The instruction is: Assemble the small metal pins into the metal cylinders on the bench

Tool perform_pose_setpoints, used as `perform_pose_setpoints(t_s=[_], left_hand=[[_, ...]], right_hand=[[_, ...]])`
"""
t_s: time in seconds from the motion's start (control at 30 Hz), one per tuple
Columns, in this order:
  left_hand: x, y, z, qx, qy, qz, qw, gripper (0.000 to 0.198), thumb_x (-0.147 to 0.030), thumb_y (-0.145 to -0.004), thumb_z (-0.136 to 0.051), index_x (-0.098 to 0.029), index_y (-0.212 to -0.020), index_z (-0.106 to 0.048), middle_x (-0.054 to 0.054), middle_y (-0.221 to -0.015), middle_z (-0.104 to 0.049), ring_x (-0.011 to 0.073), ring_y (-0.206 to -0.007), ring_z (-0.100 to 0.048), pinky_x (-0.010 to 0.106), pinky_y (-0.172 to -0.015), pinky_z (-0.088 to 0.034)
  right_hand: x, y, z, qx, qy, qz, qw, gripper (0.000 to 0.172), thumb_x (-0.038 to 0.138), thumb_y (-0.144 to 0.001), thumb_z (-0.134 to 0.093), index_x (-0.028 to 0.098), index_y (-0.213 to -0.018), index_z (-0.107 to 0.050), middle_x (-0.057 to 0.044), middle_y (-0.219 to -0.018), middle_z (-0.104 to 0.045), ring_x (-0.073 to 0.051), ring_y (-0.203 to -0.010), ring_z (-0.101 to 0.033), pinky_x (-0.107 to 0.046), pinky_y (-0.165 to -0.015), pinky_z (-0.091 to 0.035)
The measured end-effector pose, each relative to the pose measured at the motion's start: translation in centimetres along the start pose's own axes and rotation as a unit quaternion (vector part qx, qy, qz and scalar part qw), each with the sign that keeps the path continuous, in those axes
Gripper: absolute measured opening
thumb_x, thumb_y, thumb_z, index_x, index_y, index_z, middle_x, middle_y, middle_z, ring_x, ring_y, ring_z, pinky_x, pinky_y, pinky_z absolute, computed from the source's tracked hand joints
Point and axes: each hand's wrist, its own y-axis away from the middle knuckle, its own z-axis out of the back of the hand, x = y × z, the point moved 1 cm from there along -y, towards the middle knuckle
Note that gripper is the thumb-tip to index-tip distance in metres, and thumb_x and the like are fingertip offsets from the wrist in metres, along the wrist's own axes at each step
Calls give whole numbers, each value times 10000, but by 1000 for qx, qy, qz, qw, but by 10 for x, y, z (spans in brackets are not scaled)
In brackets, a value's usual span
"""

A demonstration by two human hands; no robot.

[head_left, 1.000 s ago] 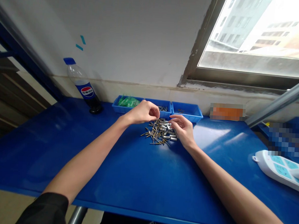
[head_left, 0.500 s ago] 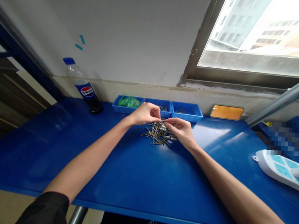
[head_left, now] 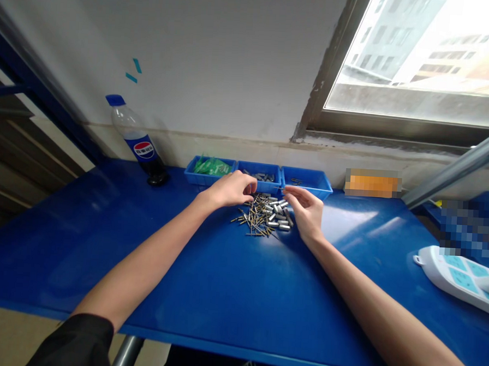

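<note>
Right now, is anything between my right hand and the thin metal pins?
Yes: the short silver pieces lie on the table between your right hand and the pins. Nothing visible blocks your left hand.

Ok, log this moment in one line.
left hand: at thin brass-coloured pins | right hand: by silver metal cylinders, before the row's right blue plastic bin | hands apart | fingertip contents unclear

The left hand (head_left: 231, 189) is hovering beside brass-coloured pins (head_left: 254, 222); the right hand (head_left: 308, 212) is hovering beside silver cylinders (head_left: 283, 227). Three blue bins (head_left: 271, 188) are lining the table's (head_left: 230, 291) rear edge; a bottle (head_left: 143, 148) is standing near its rear-left corner.
</note>
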Motion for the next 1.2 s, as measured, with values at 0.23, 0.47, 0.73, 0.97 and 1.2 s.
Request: perform_pose_setpoints(t_s=[0.23,0.47,0.73,0.97,1.2], left_hand=[[1,1,-6,49,-69,36,996,139,-146,-747,-723,-180,-882,-728,50,-838,-742,160,-702,-656,228,-578,-408],[9,-1,-9,80,-78,-29,993,223,-66,-741,-643,-170,-928,-709,41,-817,-721,149,-655,-611,232,-574,-386],[3,0,9,41,-37,-76,996,234,-82,-811,-585,-134,-971,-748,75,-862,-737,160,-722,-641,246,-660,-459],[-13,2,10,-14,146,-75,986,74,-142,-802,-658,-144,-846,-718,41,-814,-761,141,-728,-700,238,-706,-539],[-13,-1,3,-40,237,-60,969,94,-199,-780,-764,-128,-824,-721,74,-864,-791,176,-809,-753,280,-766,-589]], right_hand=[[1,-1,3,-29,10,12,999,459,312,-815,-678,232,-1265,-638,-113,-1228,-738,-235,-955,-727,-439,-912,-589],[0,-1,2,-10,14,6,1000,398,322,-810,-667,229,-1196,-641,-87,-1093,-766,-228,-897,-712,-405,-831,-580],[3,0,2,2,-1,-1,1000,346,270,-785,-660,222,-1127,-665,-72,-1019,-772,-218,-848,-709,-368,-764,-566],[7,2,-2,62,-2,-1,998,273,279,-809,-667,233,-1078,-679,-43,-957,-779,-219,-846,-730,-383,-808,-585],[8,7,-5,155,24,40,987,193,380,-868,-716,226,-975,-758,-57,-966,-786,-240,-895,-738,-399,-847,-594]])
